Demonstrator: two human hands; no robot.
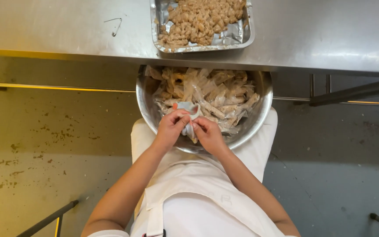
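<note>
Between our left hand (170, 128) and right hand (208, 133), each grip pinched a plastic wrapper (189, 119), its long axis running toward and away from us, above the steel bowl (259, 112) of wrappers below the desk (66, 26).

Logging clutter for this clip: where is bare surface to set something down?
The steel table is bare left of the foil tray, apart from a small wire hook, and right of it. The bowl, full of wrappers, is crowded under both hands.
</note>
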